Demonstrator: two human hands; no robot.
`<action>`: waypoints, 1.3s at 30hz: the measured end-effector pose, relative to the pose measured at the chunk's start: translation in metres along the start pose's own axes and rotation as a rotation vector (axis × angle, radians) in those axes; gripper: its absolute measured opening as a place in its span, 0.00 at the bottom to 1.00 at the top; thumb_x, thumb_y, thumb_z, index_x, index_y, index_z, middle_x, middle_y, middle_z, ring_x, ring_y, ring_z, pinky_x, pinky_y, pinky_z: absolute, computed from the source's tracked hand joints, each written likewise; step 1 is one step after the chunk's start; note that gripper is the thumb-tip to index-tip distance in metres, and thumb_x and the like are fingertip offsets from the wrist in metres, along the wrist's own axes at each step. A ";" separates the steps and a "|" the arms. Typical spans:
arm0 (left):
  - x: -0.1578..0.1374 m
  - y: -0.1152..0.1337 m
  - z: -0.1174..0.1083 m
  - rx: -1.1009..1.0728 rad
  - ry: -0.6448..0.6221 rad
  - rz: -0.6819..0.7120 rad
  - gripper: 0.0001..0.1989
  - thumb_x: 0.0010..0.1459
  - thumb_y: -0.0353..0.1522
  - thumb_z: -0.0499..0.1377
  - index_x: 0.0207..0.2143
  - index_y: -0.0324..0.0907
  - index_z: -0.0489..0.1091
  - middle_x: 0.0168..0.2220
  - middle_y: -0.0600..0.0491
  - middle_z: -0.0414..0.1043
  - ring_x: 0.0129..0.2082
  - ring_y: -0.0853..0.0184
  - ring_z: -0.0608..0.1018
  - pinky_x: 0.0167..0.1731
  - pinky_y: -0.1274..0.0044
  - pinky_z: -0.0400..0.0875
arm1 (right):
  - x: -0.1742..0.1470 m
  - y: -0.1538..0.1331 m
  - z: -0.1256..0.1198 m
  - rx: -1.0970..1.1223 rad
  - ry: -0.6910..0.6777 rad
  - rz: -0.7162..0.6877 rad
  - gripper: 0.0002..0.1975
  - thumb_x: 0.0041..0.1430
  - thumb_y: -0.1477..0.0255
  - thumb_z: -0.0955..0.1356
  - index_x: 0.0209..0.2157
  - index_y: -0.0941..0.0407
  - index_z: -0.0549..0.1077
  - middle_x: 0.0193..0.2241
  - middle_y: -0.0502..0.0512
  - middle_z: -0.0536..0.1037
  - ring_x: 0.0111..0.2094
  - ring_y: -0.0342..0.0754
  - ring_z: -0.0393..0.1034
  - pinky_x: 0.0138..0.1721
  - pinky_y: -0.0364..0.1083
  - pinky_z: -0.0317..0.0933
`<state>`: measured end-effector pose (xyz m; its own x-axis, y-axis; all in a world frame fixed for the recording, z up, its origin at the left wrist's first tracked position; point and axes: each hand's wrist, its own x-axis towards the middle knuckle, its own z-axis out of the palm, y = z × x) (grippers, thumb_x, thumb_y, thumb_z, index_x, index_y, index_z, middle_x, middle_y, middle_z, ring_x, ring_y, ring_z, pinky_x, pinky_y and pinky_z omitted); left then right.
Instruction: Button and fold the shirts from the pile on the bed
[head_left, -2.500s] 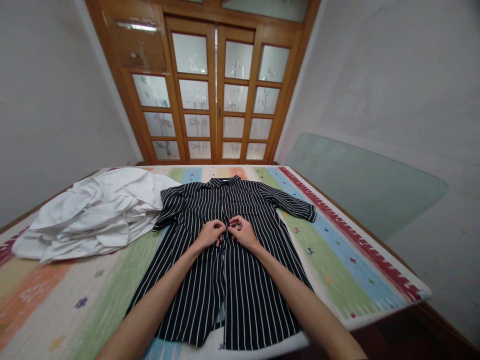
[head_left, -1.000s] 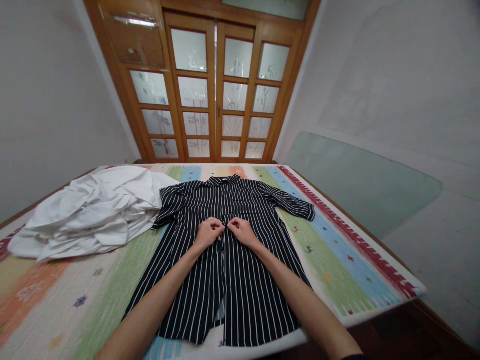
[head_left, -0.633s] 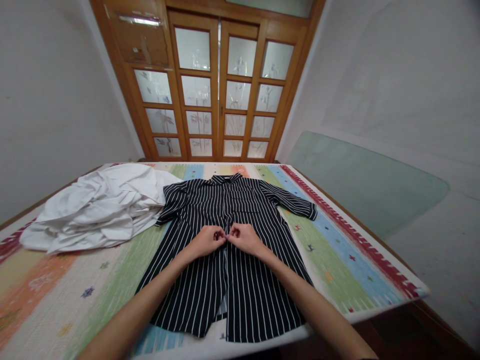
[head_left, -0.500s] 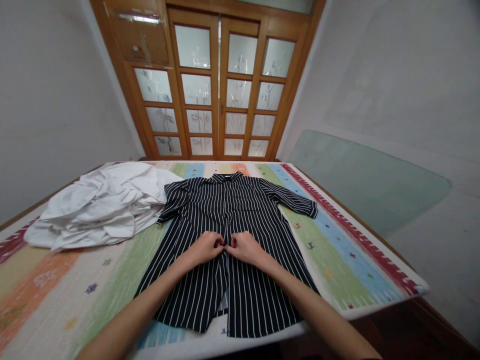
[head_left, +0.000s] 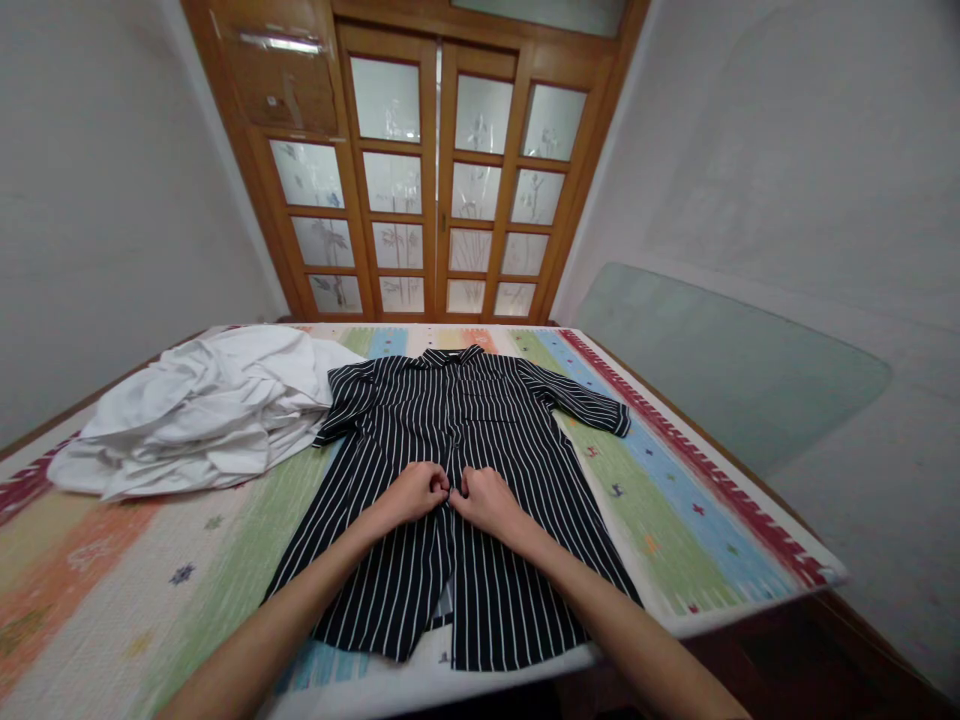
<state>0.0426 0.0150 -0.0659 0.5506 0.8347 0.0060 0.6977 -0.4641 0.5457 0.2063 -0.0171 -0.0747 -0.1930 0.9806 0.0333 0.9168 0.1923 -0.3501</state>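
A black shirt with white stripes point(head_left: 510, 440) lies spread face up, its collar toward the far side and its hem near me. My left hand point(head_left: 420, 490) and my right hand point(head_left: 486, 497) meet at the middle of its front placket, fingers curled and pinching the edges of the fabric. Their fingertips nearly touch. Whatever button sits between them is too small and covered to make out. Below my hands the two front panels part slightly toward the hem, with the inside of the shirt showing in the gap.
A crumpled white cloth point(head_left: 217, 410) lies left of the shirt, against its sleeve. Under both is a colourful striped cover point(head_left: 202, 570) on the table. Wooden doors with glass panes point(head_left: 397, 190) stand beyond, and a pale green panel point(head_left: 727, 360) is along the right wall.
Both hands stay at the same spot on the placket, with only slight finger movement. The view has shifted a little; the shirt lies as before.
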 end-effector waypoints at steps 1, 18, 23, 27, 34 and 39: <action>0.000 0.000 0.000 0.012 0.005 -0.001 0.09 0.50 0.26 0.57 0.33 0.40 0.75 0.30 0.53 0.75 0.31 0.67 0.75 0.36 0.78 0.67 | 0.000 -0.001 0.000 -0.027 -0.006 0.003 0.09 0.58 0.69 0.65 0.31 0.59 0.74 0.30 0.60 0.78 0.33 0.51 0.74 0.32 0.44 0.58; 0.006 0.007 0.001 -0.430 0.049 -0.084 0.04 0.51 0.30 0.58 0.29 0.39 0.73 0.24 0.57 0.73 0.24 0.70 0.74 0.29 0.79 0.67 | 0.011 0.037 0.005 0.930 -0.105 -0.018 0.11 0.59 0.65 0.63 0.26 0.55 0.65 0.19 0.44 0.70 0.12 0.37 0.60 0.15 0.38 0.50; 0.009 0.001 0.010 -0.592 0.034 -0.159 0.03 0.49 0.29 0.60 0.29 0.39 0.71 0.20 0.58 0.70 0.18 0.72 0.71 0.20 0.80 0.65 | 0.008 0.032 0.000 0.706 -0.015 -0.072 0.16 0.50 0.60 0.72 0.22 0.56 0.68 0.17 0.45 0.69 0.19 0.39 0.63 0.21 0.39 0.55; 0.007 -0.001 0.013 -0.661 0.020 -0.184 0.03 0.49 0.28 0.60 0.29 0.38 0.71 0.20 0.58 0.70 0.17 0.73 0.71 0.20 0.80 0.66 | 0.007 0.032 0.000 0.690 -0.024 -0.086 0.09 0.50 0.68 0.70 0.22 0.56 0.69 0.18 0.46 0.70 0.19 0.40 0.64 0.22 0.39 0.57; 0.003 -0.001 0.020 -0.694 0.014 -0.184 0.04 0.50 0.31 0.61 0.29 0.39 0.71 0.19 0.59 0.70 0.16 0.73 0.72 0.20 0.81 0.66 | 0.011 0.036 0.003 0.918 -0.121 0.042 0.04 0.50 0.69 0.66 0.26 0.55 0.66 0.14 0.41 0.67 0.11 0.38 0.60 0.14 0.38 0.53; 0.004 -0.004 0.027 -0.772 0.032 -0.166 0.06 0.49 0.32 0.62 0.29 0.39 0.71 0.19 0.59 0.70 0.16 0.72 0.73 0.19 0.81 0.67 | 0.011 0.038 0.006 0.924 -0.126 0.006 0.06 0.49 0.68 0.66 0.27 0.56 0.68 0.15 0.42 0.68 0.11 0.38 0.60 0.13 0.37 0.53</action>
<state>0.0543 0.0126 -0.0907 0.4453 0.8888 -0.1084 0.2474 -0.0057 0.9689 0.2369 0.0005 -0.0932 -0.2752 0.9599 -0.0533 0.2860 0.0288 -0.9578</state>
